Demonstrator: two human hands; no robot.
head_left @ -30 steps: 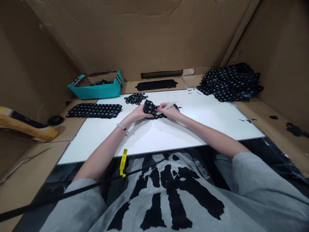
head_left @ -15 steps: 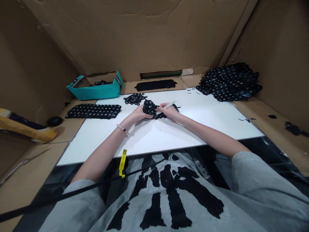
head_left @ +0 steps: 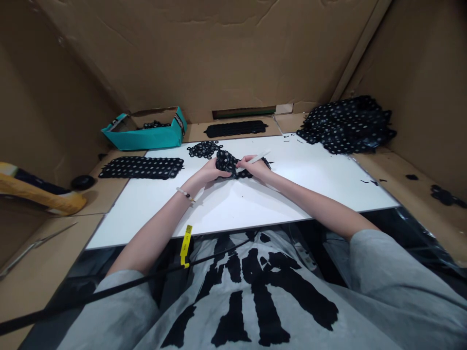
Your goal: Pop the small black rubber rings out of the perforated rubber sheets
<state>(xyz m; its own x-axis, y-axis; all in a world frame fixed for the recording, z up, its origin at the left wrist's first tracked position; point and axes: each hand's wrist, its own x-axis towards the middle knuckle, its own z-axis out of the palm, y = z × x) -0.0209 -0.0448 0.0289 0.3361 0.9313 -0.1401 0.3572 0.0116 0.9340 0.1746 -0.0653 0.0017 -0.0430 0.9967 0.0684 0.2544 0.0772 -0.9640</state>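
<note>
Over the white board [head_left: 233, 209], my left hand [head_left: 210, 171] grips a bent black sheet [head_left: 225, 161] patterned with rows of round holes or rings. My right hand [head_left: 256, 167] is closed around a slim white pen-like tool [head_left: 261, 155]. The tool's lower tip points at the sheet between the two hands; its exact contact is too small to tell. Part of the sheet shows beyond my right hand. Just behind my left hand lies a loose heap of small black rings [head_left: 203, 149].
A teal box [head_left: 146, 138] holding more rings stands back left. Dotted black sheets [head_left: 142, 167] lie at left, a plain black one [head_left: 236, 128] at the back, a large pile [head_left: 346, 124] at right. Tweezers [head_left: 38, 243] rest at far left near a yellow roll [head_left: 69, 201]. Cardboard walls [head_left: 233, 63] surround the board.
The bent sheet between my hands has shifted and flattened very slightly. Otherwise both hands and the white tool stay in nearly the same place.
</note>
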